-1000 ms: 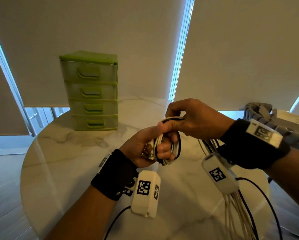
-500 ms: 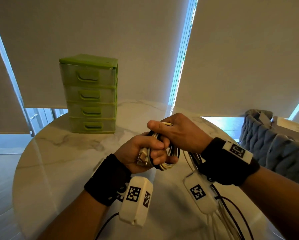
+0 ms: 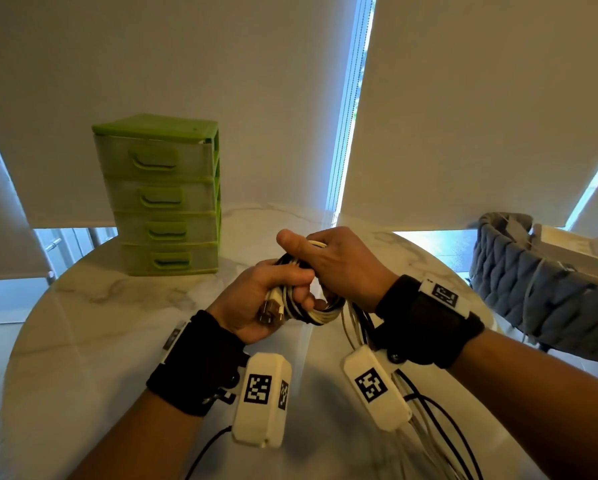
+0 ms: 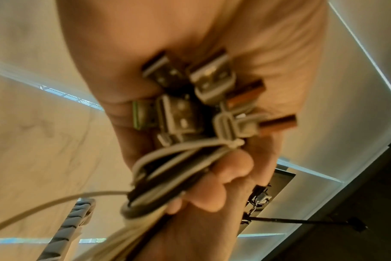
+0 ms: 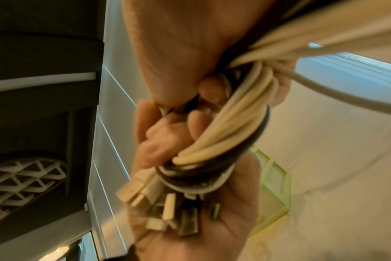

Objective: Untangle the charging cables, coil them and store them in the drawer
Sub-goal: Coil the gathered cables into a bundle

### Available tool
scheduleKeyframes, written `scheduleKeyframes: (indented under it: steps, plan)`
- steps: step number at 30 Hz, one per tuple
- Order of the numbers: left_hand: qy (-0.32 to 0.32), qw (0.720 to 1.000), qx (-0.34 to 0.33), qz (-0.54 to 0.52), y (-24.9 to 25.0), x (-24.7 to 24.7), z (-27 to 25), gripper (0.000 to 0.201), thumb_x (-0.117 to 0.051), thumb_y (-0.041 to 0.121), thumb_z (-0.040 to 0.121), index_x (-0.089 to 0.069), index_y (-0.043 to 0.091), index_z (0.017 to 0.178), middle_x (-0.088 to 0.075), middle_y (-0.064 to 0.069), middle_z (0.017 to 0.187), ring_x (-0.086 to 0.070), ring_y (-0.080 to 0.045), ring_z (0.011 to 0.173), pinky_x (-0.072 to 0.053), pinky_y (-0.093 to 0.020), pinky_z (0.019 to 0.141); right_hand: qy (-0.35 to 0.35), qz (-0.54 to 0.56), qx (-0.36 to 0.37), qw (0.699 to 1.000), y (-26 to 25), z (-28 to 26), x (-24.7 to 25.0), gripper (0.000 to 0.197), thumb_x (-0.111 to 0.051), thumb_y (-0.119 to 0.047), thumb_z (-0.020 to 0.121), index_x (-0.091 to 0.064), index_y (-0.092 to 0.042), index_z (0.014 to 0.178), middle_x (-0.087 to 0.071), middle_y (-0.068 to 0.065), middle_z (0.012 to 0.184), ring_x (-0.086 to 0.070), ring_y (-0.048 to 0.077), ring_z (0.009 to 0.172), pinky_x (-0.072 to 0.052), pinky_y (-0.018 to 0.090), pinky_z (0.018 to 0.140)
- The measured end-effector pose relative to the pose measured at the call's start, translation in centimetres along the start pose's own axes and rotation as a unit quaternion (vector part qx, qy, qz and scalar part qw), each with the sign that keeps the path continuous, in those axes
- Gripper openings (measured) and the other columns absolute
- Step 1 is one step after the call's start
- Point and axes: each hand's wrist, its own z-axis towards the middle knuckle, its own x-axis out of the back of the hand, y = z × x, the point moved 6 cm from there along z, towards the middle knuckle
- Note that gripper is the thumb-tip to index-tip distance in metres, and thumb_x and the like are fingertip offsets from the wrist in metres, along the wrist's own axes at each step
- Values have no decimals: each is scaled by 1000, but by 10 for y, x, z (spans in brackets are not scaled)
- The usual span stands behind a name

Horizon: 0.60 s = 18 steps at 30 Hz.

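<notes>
- Left hand (image 3: 256,303): fingers curled round a coil of charging cables (image 3: 320,311), white and black strands wound in round loops; a cluster of metal USB plugs (image 3: 271,311) protrudes on the palm side (the left wrist view shows them fanned against the palm).
- Right hand (image 3: 339,265): closed over the top of the same coil, touching the left hand, thumb extended toward the drawer unit.
- Loose cable tails (image 3: 425,434): thin, smooth strands hang below the right wrist toward the near table edge.
- Table (image 3: 93,341): round, glossy marble-patterned top; bare surface lies left of the left hand, out to the curved rim.
- Drawer unit (image 3: 166,195): green plastic, four translucent drawers, all closed, beyond the left hand, well apart.
- Basket (image 3: 533,292): grey, quilted, beyond the table rim to the right of the right hand.
</notes>
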Motion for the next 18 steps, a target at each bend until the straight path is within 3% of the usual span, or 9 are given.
scheduleKeyframes:
  steps: [3,5,7,9,11,13,16,18]
  plan:
    - [-23,999,-3,-25,-2,-6,-2,31,-57,22,81,-56,14,51,-47,-1,44,-53,-15,46,-53,-27,64,17,-7,-2,1000,0,0,2,62,-48,-59,89,-60,-11,52,-53,-7,40,-49,2,38,-41,14,46]
    - [-54,998,-14,-19,-2,-10,-2,34,-71,28,77,-53,16,50,-47,-1,44,-51,-15,46,-50,-25,62,32,-7,-1,999,2,2,3,64,-44,-59,91,-49,-21,40,-48,-9,36,-47,2,37,-39,15,49]
    - [-98,995,-27,-11,-1,-14,-3,36,-81,36,70,-55,18,52,-49,2,45,-53,-14,48,-50,-27,69,35,-13,1,999,0,3,3,67,-39,-62,91,-40,-23,37,-41,-8,36,-41,3,36,-37,16,49]
    - [-136,989,-35,-38,0,-20,-7,32,-78,36,73,-58,19,56,-53,4,47,-56,-13,50,-51,-28,74,23,-7,-1,1000,-2,3,3,66,-34,-65,90,-35,-20,41,-37,-8,39,-37,5,37,-38,20,50]
    - [-167,979,-35,-108,1,-28,-12,21,-72,29,82,-64,13,70,-56,3,50,-58,-13,53,-52,-29,80,0,9,-6,1000,-4,3,1,69,-27,-67,91,-35,-20,41,-38,-7,40,-38,6,37,-39,22,52]
    - [-171,965,-30,-198,0,-30,-14,23,-59,18,91,-65,-3,101,-61,-2,57,-61,-17,58,-49,-34,94,-11,32,-3,999,-4,3,-3,74,-21,-68,90,-37,-13,44,-42,1,44,-42,11,43,-40,26,57]
    - [-89,970,-57,-217,-4,-20,-16,42,-45,13,96,-48,-6,134,-68,-5,74,-65,-16,70,-24,-33,114,-14,44,-13,999,6,0,-1,70,-13,-62,95,-48,-16,54,-53,-2,54,-52,10,49,-44,21,58]
    - [-32,975,-70,-207,-4,-9,-19,46,-38,11,97,-40,-7,140,-69,-18,106,-67,-27,98,-15,-38,119,-61,33,-55,996,20,-10,-1,52,-19,-50,101,-60,-27,78,-66,-6,74,-65,9,63,-54,18,63]
